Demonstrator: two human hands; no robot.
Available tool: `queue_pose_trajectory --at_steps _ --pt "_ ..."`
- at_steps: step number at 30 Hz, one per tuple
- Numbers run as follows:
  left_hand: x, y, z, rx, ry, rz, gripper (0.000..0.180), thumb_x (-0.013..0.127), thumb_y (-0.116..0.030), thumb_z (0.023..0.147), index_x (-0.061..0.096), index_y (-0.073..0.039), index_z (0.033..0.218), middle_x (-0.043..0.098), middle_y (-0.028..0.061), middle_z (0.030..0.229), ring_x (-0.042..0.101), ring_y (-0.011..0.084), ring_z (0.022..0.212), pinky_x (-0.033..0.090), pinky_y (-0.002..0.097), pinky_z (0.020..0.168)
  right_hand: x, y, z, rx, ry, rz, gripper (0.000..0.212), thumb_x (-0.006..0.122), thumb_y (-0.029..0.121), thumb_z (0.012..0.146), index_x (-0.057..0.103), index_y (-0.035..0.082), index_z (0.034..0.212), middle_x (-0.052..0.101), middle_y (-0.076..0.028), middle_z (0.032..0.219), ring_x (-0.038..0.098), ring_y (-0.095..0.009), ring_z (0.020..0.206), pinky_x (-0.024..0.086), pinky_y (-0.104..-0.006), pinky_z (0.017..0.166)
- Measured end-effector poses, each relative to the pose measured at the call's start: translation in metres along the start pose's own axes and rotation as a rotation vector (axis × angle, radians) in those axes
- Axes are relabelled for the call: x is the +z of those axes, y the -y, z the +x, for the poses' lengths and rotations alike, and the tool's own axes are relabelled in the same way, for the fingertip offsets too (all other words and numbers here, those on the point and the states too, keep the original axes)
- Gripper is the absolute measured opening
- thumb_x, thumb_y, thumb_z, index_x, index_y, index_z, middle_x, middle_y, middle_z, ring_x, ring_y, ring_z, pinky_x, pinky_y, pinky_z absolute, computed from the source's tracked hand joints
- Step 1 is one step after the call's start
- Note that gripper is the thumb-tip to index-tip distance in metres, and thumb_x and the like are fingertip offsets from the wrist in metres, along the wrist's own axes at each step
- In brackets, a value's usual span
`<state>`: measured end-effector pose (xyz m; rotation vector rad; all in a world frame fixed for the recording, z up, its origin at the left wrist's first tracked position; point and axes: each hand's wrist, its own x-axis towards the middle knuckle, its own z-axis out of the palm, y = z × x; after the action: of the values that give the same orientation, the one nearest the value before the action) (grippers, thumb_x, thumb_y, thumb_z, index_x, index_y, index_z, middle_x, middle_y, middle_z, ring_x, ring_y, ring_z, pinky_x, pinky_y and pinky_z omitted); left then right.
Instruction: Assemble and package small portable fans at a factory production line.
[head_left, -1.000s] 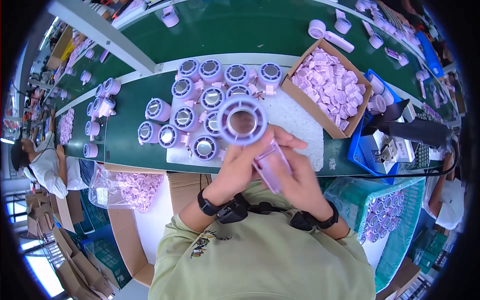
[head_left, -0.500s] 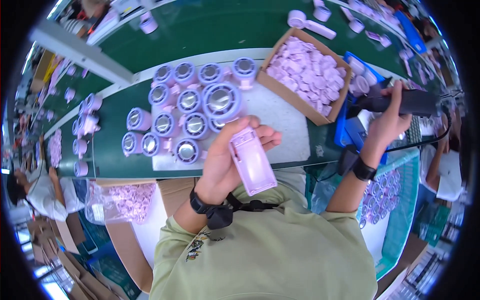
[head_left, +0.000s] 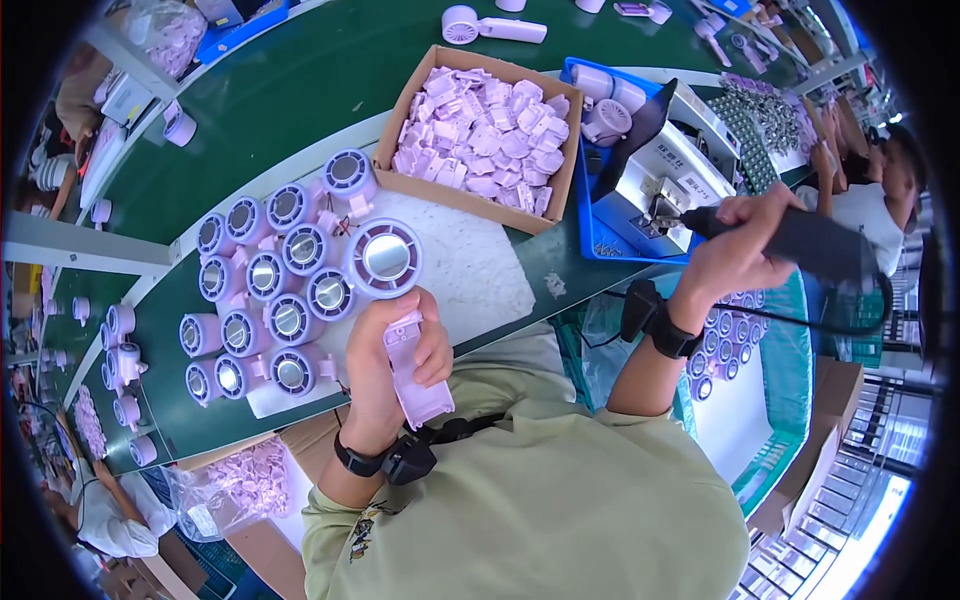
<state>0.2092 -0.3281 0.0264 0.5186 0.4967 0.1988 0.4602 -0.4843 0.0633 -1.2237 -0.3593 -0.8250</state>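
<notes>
My left hand is closed around the handle of a lilac handheld fan. The fan's round head, with a shiny disc at its centre, points away from me, and its hollow handle back faces up. In my right hand is a black electric screwdriver, held sideways with its cord trailing below. Its tip is at the front of a metal screw feeder; whether it touches a screw there is too small to tell. Several lilac fan heads stand grouped left of my left hand, partly on a white sheet.
A cardboard box of small lilac parts stands beyond my hands. The feeder sits in a blue tray. Below my right forearm is a teal-lined crate of fan units. A metal post rises at left; co-workers sit on both sides.
The view has swung right, so the bench things appear further left. My right hand has brought the screwdriver to the feeder. My left fingers now wrap over the fan handle.
</notes>
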Motion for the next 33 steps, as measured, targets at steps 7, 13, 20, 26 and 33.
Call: queue_pose_trajectory --at_steps 7,13,20,26,33 --pt "-0.002 0.005 0.000 -0.036 -0.005 0.019 0.024 0.049 -0.026 0.089 0.053 -0.003 0.084 0.038 0.0019 0.052 0.035 0.0113 0.040 0.028 0.0251 0.042 0.005 0.010 -0.003 0.206 0.082 0.071 0.011 0.062 0.007 0.088 0.054 0.000 0.086 0.042 0.001 0.055 0.037 -0.006 0.044 0.030 -0.0226 0.041" --pt "-0.003 0.018 0.008 -0.105 -0.033 -0.010 0.026 0.053 -0.025 0.089 0.054 0.001 0.083 0.041 0.0026 0.053 0.037 0.0109 0.040 0.029 0.0255 0.042 -0.005 0.050 -0.022 0.370 0.293 0.365 0.019 0.049 0.021 0.096 0.050 0.007 0.084 0.030 0.005 0.056 0.028 -0.006 0.044 0.024 -0.0223 0.042" --pt "0.008 0.031 0.027 -0.132 -0.017 0.039 0.028 0.053 -0.029 0.089 0.055 -0.002 0.086 0.038 0.0005 0.054 0.035 0.0100 0.041 0.029 0.0248 0.043 0.023 0.094 -0.071 0.476 0.514 0.868 0.022 0.043 0.025 0.098 0.053 0.005 0.099 0.033 0.005 0.055 0.030 -0.003 0.041 0.028 -0.0194 0.038" --pt "0.006 0.029 0.024 -0.146 -0.020 -0.021 0.028 0.053 -0.030 0.088 0.056 -0.002 0.085 0.039 0.0004 0.054 0.034 0.0099 0.041 0.029 0.0255 0.043 0.032 0.099 -0.087 0.507 0.619 0.968 0.025 0.042 0.027 0.099 0.051 0.004 0.103 0.036 0.003 0.056 0.033 -0.004 0.041 0.030 -0.0194 0.039" --pt "0.008 0.030 0.024 -0.168 0.022 -0.072 0.027 0.056 -0.030 0.084 0.055 -0.003 0.081 0.042 0.0020 0.053 0.036 0.0104 0.039 0.028 0.0257 0.041 0.032 0.098 -0.093 0.511 0.657 1.008 0.026 0.040 0.027 0.100 0.051 0.004 0.105 0.038 0.002 0.058 0.034 -0.005 0.042 0.031 -0.0197 0.041"
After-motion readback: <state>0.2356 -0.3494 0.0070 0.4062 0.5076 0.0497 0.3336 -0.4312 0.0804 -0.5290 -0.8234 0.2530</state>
